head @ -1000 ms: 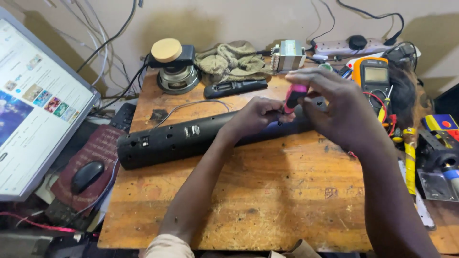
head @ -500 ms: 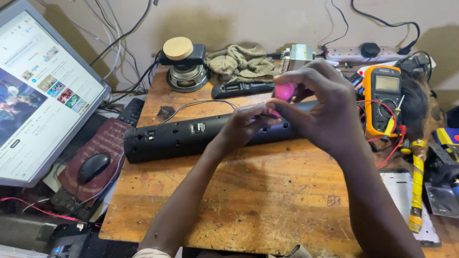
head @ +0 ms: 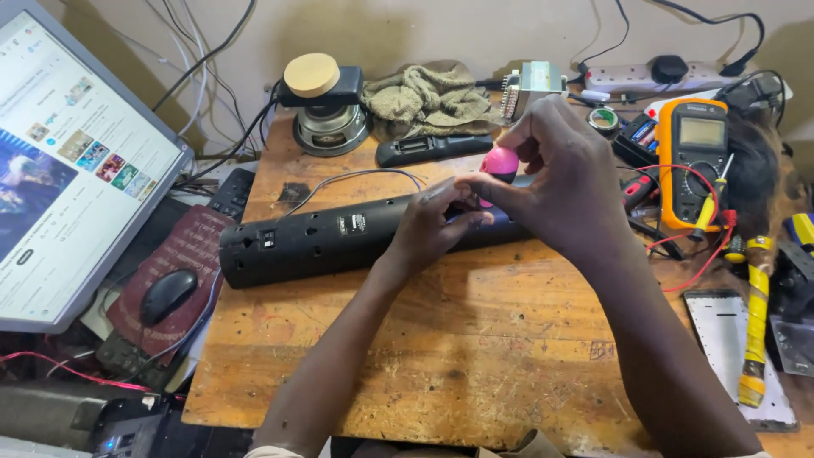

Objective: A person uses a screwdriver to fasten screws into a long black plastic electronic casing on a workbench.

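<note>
A long black soundbar lies across the wooden table, its back with small holes and ports facing up. My left hand rests on the bar near its middle, fingertips pinched together. My right hand hovers just over it, thumb and fingers gripping a screwdriver with a pink round handle. Its shaft is hidden between my fingers. Thin blue and white wires come out of the bar behind my left hand.
A monitor leans at the left beside a mouse on a red pad. Along the back stand a speaker driver, a rag, a black remote and a power strip. An orange multimeter with leads lies at right.
Both hands have stayed together over the soundbar, with the pink handle turning slightly in my right fingers. The view has tilted a little lower and to the left.
</note>
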